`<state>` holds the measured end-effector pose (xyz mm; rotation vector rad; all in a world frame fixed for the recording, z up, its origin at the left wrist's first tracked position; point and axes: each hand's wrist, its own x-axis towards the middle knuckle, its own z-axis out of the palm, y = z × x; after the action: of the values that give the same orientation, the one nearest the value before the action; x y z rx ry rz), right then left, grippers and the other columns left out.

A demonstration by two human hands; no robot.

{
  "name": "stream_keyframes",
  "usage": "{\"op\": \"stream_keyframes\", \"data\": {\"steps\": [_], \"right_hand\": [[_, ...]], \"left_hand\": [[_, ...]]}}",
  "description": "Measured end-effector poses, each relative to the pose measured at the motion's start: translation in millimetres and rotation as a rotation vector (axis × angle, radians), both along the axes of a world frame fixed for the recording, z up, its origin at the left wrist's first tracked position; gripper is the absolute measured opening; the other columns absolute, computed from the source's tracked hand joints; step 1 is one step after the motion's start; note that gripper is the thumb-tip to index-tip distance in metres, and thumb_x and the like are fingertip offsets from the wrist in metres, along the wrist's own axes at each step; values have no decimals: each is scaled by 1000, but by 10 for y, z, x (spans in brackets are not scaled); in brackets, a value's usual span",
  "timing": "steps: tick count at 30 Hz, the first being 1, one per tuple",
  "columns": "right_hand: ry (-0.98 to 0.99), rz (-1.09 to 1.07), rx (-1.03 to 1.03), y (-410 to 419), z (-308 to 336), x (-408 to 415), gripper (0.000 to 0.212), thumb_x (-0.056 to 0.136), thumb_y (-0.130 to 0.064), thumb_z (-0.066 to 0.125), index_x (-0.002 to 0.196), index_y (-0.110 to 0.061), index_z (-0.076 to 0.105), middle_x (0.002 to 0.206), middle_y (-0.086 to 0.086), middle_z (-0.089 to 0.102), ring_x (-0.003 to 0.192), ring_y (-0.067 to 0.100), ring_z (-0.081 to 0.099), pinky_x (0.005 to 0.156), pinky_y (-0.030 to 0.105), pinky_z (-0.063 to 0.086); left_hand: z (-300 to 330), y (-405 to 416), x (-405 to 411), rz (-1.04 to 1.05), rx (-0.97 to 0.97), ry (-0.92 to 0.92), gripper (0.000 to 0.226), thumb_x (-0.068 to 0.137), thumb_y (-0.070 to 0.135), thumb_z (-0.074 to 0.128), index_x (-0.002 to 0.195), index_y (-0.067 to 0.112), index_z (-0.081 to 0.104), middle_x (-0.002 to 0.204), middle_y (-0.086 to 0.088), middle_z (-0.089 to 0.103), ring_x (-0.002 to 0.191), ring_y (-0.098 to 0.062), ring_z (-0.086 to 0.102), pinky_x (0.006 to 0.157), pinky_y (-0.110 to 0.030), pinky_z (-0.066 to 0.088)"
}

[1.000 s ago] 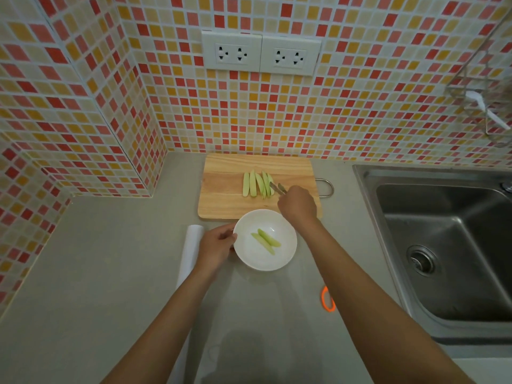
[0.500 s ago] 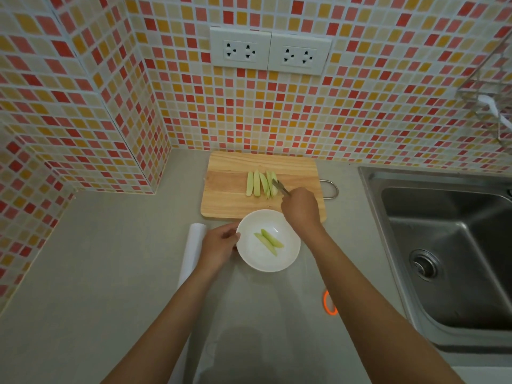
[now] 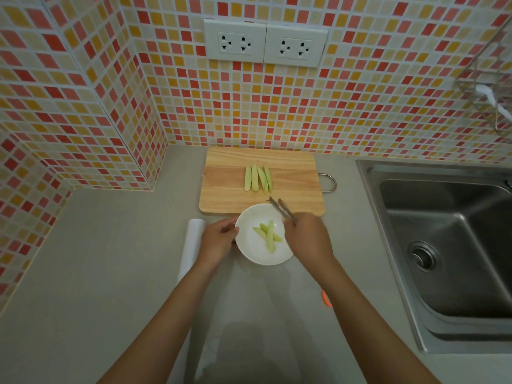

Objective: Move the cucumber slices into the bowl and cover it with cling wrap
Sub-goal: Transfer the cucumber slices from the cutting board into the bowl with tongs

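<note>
Head view looked down on a grey countertop [image 3: 110, 259] where the left hand [image 3: 217, 241] gripped the near-left rim of a round white ceramic bowl [image 3: 256, 252], while the right hand [image 3: 307, 236] clasped slim metal tongs [image 3: 279, 209], their tips apart and carrying nothing above the bowl's far edge. Three pale green cucumber slices [image 3: 267, 235] lay crossed inside the bowl; four more cucumber spears [image 3: 258, 178] sat side by side on the rectangular wooden cutting board [image 3: 227, 189] beyond. Those wet, soft pieces would likely slip, so pinching each gently at mid-length seemed wisest. A white cling wrap roll [image 3: 191, 245] rested just left of the bowl.
</note>
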<state>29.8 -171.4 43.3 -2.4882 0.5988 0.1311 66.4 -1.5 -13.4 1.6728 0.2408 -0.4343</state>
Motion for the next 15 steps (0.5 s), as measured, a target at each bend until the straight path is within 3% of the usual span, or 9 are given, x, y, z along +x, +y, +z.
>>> {"op": "stream_keyframes", "data": {"steps": [4,8,15], "right_hand": [[-21,-42,15,-61,8,670,19,89,-11,49,70,-9,51,81,12,63,66,24,50,45,25,27],[71,2,-41,-12,-132,1035,16,86,-4,48,71,-11,48,93,11,66,76,27,57,58,28,37],[98,49,-125,8,-241,1146,14,86,-1,47,83,-9,58,92,11,64,89,30,63,61,30,38]], "left_hand": [[-6,-3,8,0,9,-4,35,92,0,51,122,9,65,115,-12,70,107,-27,65,93,-42,52],[1,-4,7,-9,12,-5,34,92,1,51,119,12,67,111,-9,71,105,-26,65,93,-42,52],[6,-2,19,-16,14,-11,33,92,0,51,119,10,67,112,-11,71,105,-26,65,91,-40,52]]}}
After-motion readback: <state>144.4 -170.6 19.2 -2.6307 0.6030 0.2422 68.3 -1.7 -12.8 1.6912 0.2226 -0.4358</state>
